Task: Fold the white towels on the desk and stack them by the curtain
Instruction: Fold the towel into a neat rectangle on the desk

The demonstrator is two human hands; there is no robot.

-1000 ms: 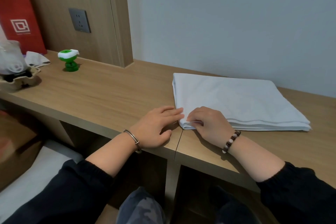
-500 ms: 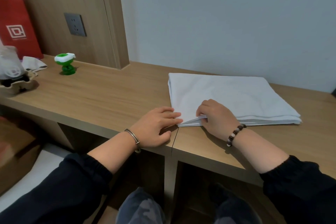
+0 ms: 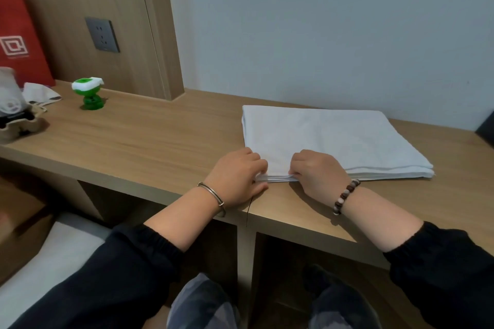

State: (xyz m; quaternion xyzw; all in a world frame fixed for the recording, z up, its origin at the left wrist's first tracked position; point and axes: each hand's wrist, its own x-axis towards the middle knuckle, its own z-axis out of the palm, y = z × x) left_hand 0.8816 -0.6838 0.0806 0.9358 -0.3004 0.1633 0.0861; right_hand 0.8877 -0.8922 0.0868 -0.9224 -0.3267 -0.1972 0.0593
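The fingers (image 3: 255, 161) of your left hand (image 3: 236, 177) clench the near left corner of the folded white towels (image 3: 334, 136). Your right hand (image 3: 316, 168) pinches their near edge just beside it. The towels lie flat on the wooden bench (image 3: 149, 141), close to the pale wall (image 3: 320, 35). Well left of the towels stand a green toy (image 3: 89, 95), a red paper bag (image 3: 18, 45), contents hidden, and a pulp tray (image 3: 24, 128) holding a clear cup (image 3: 9, 93).
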